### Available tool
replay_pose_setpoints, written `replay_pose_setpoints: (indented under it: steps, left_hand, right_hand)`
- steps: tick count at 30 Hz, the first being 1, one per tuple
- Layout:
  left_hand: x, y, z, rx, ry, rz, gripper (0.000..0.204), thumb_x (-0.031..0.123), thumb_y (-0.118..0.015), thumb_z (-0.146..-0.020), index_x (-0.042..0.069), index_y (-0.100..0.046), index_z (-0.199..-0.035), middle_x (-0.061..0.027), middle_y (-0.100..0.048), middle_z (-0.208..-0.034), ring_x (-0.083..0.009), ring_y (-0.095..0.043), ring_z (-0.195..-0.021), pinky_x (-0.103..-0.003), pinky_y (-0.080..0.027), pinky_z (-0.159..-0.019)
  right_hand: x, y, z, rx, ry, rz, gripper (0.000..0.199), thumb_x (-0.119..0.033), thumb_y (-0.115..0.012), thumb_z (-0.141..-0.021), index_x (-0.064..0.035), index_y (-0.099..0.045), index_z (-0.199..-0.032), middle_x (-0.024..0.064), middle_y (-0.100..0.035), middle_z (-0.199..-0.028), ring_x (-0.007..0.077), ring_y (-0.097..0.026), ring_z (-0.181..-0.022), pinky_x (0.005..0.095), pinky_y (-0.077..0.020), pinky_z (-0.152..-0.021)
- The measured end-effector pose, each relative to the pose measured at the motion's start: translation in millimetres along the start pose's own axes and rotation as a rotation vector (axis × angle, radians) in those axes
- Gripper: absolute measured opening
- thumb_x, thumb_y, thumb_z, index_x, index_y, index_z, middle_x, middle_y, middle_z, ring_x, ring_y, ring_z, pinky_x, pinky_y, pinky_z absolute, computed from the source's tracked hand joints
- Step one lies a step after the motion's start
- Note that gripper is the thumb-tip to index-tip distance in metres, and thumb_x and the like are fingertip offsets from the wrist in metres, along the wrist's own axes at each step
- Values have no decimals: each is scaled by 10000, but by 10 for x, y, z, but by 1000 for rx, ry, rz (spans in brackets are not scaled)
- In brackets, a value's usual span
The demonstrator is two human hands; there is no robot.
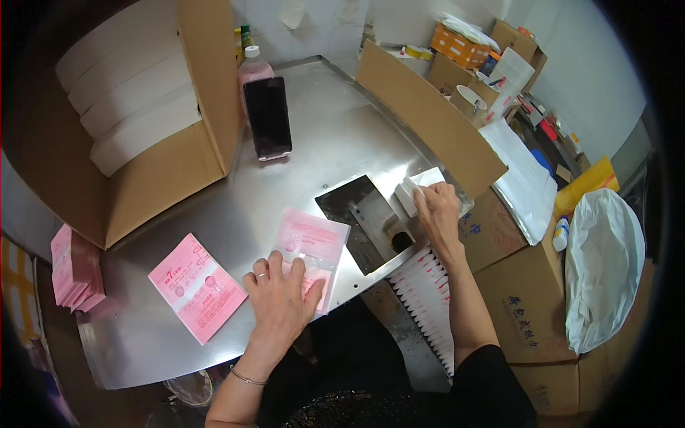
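A pink-and-clear plastic packaging bag (314, 232) lies flat on the metal table. My left hand (280, 296) rests on its near part, fingers apart and slightly bent, hiding some of it. On the left is a stack of pink printed bags (196, 285), apart from that hand. My right hand (439, 210) is closed on a white folded paper stack (407, 196) beside the rectangular opening (357, 214) in the table. Its fingertips are partly hidden.
A large open carton (164, 167) with white blocks stands at the left. More pink bags (75, 274) are piled at the table's left edge. A phone (268, 118) stands before a pink bottle (253, 68). White pieces (428, 299) line up below the opening. Cartons (528, 299) stand right.
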State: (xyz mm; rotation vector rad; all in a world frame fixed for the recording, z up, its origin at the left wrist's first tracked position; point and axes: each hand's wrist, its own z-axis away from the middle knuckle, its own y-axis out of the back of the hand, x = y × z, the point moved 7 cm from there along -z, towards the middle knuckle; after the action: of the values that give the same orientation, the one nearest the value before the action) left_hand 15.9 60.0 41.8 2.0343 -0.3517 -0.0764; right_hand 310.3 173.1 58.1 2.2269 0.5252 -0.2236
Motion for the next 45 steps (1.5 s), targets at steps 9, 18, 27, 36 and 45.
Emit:
replay_pose_setpoints:
  steps: [9,18,27,36,45]
  left_hand:
    - [-24,-139,14,-73,31,205,362,339,-725,-855,39,-638,-1037,-156,-552,-1031,-312,-521,-900,-423,-429,-691]
    - [-42,26,86,-166,0,370,566,196,-730,-728,28,-590,-1250,-176,-539,-1051,-324,-529,-938,-425,-441,-732]
    - [-28,191,126,-229,35,306,806,143,-717,-777,84,-399,-1515,-150,-558,-952,-314,-574,-877,-414,-456,-748]
    - [-620,614,512,137,159,255,293,-10,-643,-675,28,-618,-964,-176,-556,-1153,-371,-533,-1062,-459,-412,-946]
    - [-1300,502,677,-150,314,-5,221,19,-608,-784,59,-573,-998,-132,-582,-977,-341,-534,-999,-503,-371,-991]
  right_hand:
    - [34,-16,47,-25,11,55,178,-88,-645,-838,-46,-748,-976,124,-632,-893,306,-573,-902,439,-451,-788]
    - [-1712,-93,1179,-276,766,-286,376,-81,-613,-824,15,-619,-1187,262,-589,-1224,445,-592,-1124,622,-434,-1009]
    - [-1349,-1360,436,-766,287,53,176,-148,-539,-908,-22,-661,-905,237,-667,-963,354,-639,-954,714,-248,-1097]
    - [-807,-504,346,-441,150,148,149,-162,-628,-861,-30,-688,-825,177,-665,-779,370,-667,-757,481,-519,-687]
    - [-23,-211,57,-59,49,386,160,-161,-674,-881,-1,-686,-889,150,-593,-900,311,-564,-910,449,-447,-794]
